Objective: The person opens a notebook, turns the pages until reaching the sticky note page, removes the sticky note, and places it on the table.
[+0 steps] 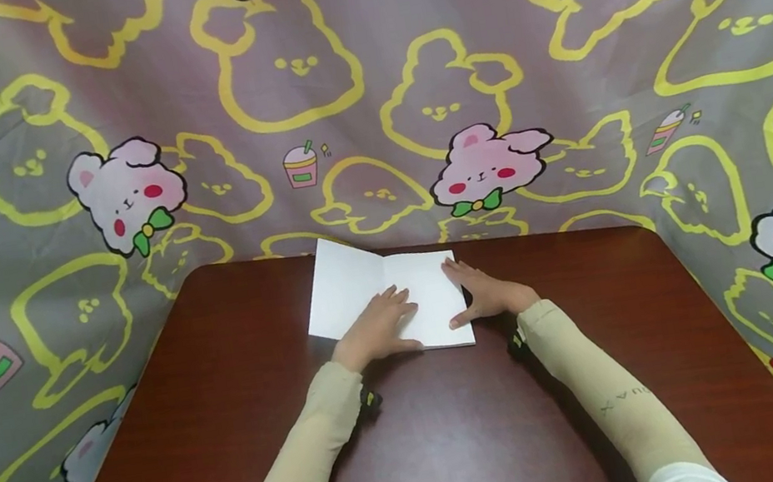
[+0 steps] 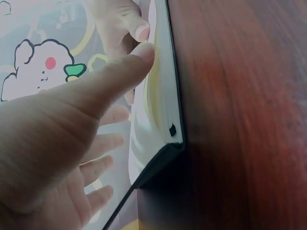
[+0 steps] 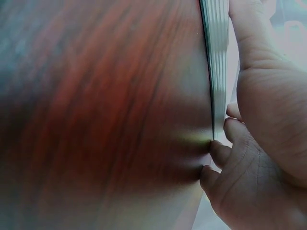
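An open notebook point(image 1: 430, 276) with blank white pages lies on the table, its left side point(image 1: 341, 286) tilted up off the tabletop. My left hand point(image 1: 377, 327) lies over the pages near the fold, fingers spread and thumb at the near edge. In the left wrist view, the thumb point(image 2: 127, 69) reaches along the page edges above a dark cover point(image 2: 160, 163). At the notebook's right edge is my right hand point(image 1: 489, 292), fingers and thumb spread apart. The right wrist view shows its fingertips point(image 3: 209, 177) down by the tabletop, beside the page block point(image 3: 218, 62).
The dark red-brown wooden table point(image 1: 434, 444) extends around the notebook. A grey curtain point(image 1: 357, 52) with yellow outlines and cartoon animals hangs behind the table and along both sides. Small dark devices sit at both wrists, below light sleeves point(image 1: 299, 457).
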Available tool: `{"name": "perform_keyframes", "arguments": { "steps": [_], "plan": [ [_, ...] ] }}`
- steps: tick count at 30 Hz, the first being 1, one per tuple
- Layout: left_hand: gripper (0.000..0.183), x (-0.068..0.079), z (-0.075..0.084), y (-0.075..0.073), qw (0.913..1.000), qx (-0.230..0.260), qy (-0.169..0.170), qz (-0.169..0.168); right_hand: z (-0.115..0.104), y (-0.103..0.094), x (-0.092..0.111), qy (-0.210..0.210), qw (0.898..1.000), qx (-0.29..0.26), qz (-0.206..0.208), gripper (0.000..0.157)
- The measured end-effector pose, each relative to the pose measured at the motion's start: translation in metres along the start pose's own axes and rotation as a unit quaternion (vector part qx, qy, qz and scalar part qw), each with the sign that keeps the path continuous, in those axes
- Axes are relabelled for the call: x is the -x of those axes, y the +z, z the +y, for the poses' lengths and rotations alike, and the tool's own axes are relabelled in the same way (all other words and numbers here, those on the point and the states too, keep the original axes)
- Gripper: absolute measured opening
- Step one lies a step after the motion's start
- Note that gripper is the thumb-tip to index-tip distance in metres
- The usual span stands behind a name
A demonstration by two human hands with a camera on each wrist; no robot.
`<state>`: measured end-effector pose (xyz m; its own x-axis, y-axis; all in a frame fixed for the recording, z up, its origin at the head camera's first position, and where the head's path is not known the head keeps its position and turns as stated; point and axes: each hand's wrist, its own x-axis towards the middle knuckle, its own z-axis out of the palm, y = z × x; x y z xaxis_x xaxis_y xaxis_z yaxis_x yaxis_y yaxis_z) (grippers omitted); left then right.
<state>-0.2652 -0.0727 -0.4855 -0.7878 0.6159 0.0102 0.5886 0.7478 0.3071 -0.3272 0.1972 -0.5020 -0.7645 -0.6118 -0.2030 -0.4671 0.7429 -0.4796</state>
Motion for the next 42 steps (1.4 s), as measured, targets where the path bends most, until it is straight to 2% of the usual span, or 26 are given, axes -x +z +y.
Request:
{"name": "perform_keyframes", "arguments": {
  "steps": [7, 13, 18, 25, 33, 37, 42],
  "plan": [
    [0.077, -0.001, 0.003, -0.004, 1.0000, -0.002, 0.005, 0.001, 0.001, 0.001, 0.000, -0.004, 1.000, -0.005, 0.003, 0.123],
    [0.071, -0.001, 0.005, -0.005, 1.0000, 0.007, 0.004, 0.001, 0.001, 0.000, 0.000, -0.003, 1.000, -0.004, 0.002, 0.123],
    [0.066, 0.000, 0.005, -0.005, 0.9999, -0.012, 0.006, 0.008, 0.000, -0.002, 0.002, -0.006, 1.000, -0.005, 0.004, 0.123],
    [0.056, 0.003, 0.008, -0.006, 0.9962, -0.051, 0.048, 0.052, -0.001, -0.002, 0.003, -0.010, 1.000, -0.017, 0.005, 0.124],
    [0.033, 0.008, 0.006, -0.006, 0.9879, -0.097, 0.090, 0.081, 0.007, -0.005, 0.005, -0.017, 1.000, -0.018, -0.003, 0.135],
    [0.027, 0.010, 0.007, -0.007, 0.9825, -0.125, 0.109, 0.085, 0.009, -0.005, 0.005, -0.023, 0.999, -0.023, -0.004, 0.139],
    [0.026, 0.014, 0.008, -0.008, 0.9792, -0.145, 0.116, 0.082, 0.010, -0.006, 0.007, -0.018, 1.000, -0.023, -0.009, 0.140]
  ]
}}
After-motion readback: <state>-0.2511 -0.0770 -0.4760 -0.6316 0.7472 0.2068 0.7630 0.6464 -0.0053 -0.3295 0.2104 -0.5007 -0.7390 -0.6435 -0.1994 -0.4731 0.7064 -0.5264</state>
